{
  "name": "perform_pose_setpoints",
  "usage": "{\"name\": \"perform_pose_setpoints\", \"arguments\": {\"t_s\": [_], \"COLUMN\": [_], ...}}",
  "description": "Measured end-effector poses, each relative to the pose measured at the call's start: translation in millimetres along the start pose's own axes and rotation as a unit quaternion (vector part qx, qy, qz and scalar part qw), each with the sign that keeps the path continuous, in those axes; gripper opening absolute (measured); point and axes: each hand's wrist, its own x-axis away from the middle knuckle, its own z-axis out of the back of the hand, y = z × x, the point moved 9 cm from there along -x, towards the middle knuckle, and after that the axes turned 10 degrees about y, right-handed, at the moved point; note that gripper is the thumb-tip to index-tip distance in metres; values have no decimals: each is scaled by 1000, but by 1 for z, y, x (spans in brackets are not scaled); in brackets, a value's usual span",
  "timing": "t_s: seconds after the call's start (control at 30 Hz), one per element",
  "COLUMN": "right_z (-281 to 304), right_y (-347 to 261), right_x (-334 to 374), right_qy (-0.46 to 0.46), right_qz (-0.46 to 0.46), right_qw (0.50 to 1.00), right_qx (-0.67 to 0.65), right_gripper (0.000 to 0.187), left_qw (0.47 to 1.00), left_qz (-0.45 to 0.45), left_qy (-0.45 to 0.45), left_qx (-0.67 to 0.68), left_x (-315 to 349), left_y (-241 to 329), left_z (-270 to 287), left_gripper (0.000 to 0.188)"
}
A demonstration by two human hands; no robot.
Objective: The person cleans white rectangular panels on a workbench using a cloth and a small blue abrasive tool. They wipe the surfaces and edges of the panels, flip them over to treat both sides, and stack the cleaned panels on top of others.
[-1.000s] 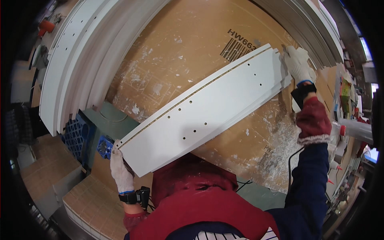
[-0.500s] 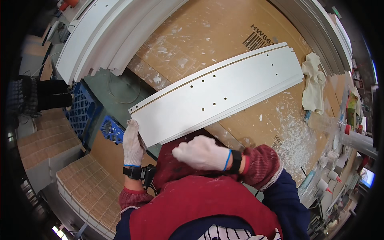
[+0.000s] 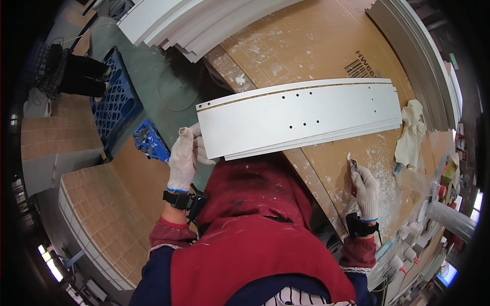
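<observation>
A long white board (image 3: 255, 117), slightly curved, with several drilled holes and a groove along its far edge, lies on top of similar boards (image 3: 326, 140) on the cardboard-covered table (image 3: 301, 56). My left hand (image 3: 182, 160), in a white knit glove, is at the board's left end, which juts past the table. Its fingers reach round the end edge and are partly hidden; the thumb points up beside it. Over the table to the right, my gloved right hand (image 3: 366, 191) is closed round a small tool (image 3: 353, 166) with a greyish tip and a reddish part; its exact kind is unclear.
Curved white panels (image 3: 204, 25) are stacked at the far left, grey ones (image 3: 408, 56) at the far right. A cream cloth (image 3: 410, 135), a clear bottle (image 3: 449, 217) and glue bottles lie rightward. Blue crates (image 3: 120, 102), stacked cartons (image 3: 97, 219) and another person (image 3: 84, 74) are left.
The white board has turned clockwise, its left end further away. My right hand has moved from before my body to the right over the table, where a small tool now shows in it.
</observation>
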Motion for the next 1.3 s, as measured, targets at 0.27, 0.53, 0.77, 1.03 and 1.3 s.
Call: {"name": "perform_pose_setpoints", "arguments": {"t_s": [0.27,0.53,0.77,1.03,1.3], "right_z": [12,74,128,123,125], "right_y": [-14,28,77,109,105], "right_x": [-3,-8,-40,-69,-71], "right_qy": [30,185,276,311,329], "right_qz": [82,26,-118,-123,-65], "right_qw": [995,980,917,880,884], "right_qx": [51,65,263,337,327], "right_gripper": [29,21,32,38,31], "left_qw": [996,992,993,994,995], "left_qz": [43,55,24,14,74], "left_qy": [-6,-12,25,30,23], "left_qx": [-77,-109,-115,-103,-68], "left_x": [-6,1,6,0,7], "left_y": [-11,-10,-10,-18,-19], "left_z": [-33,-35,-12,7,3], "left_gripper": [26,27,30,29,23]}}
